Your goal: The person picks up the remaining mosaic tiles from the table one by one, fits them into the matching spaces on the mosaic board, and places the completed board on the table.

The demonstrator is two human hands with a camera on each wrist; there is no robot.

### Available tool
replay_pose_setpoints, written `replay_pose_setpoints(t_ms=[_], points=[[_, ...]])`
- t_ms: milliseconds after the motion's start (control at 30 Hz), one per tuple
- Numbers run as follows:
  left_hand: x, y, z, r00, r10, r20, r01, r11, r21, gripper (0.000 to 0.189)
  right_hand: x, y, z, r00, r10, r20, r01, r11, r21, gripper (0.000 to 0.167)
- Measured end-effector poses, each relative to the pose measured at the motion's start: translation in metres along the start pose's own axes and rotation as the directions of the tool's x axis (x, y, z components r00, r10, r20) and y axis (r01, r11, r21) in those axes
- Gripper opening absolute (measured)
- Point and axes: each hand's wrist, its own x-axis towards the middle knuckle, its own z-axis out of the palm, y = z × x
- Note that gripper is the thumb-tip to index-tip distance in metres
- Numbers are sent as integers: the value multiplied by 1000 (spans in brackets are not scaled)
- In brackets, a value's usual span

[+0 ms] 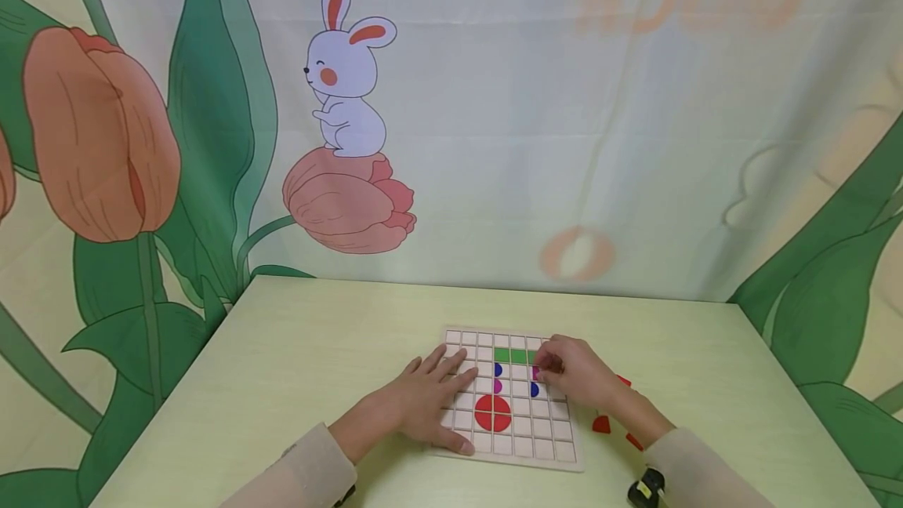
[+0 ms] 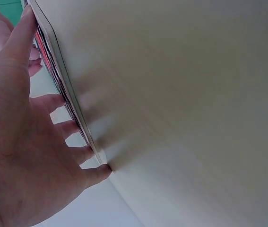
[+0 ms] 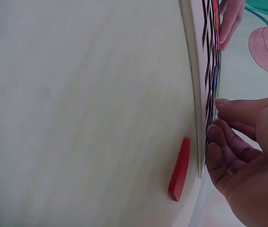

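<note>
A square grid board (image 1: 543,449) lies on the table. My left hand (image 1: 430,394) is spread over its left side, fingertips on the squares and thumb near the front edge. My right hand (image 1: 578,371) is at the board's right side, where thumb and fingertips pinch a small magenta piece (image 1: 535,373) against a square; the fingers partly hide it. On the board are a green strip (image 1: 511,355), a red circle of quarter pieces (image 1: 492,413), blue half-rounds (image 1: 534,390) and another magenta half-round (image 1: 497,386). In the right wrist view, the right hand (image 3: 245,151) is beside the board's edge.
Loose red pieces (image 1: 601,424) lie on the table right of the board, partly under the right forearm. One red piece (image 3: 179,170) shows near the board's corner in the right wrist view. Behind the pale table (image 1: 317,335) hangs a printed cloth (image 1: 480,139) with a rabbit and tulips.
</note>
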Motion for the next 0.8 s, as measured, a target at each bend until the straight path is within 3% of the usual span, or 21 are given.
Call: replay_pose_setpoints(t_ms=[300,800], points=[[1,-1,2,1000,-5,3,5,1000,-10,118,2,-1,1,999,49,3,-49,999,-20,12],[-3,0,0,1000,10,-1,-10,1000,-17,118,1,-2,0,1000,11,11,-11,1000,-10,9]])
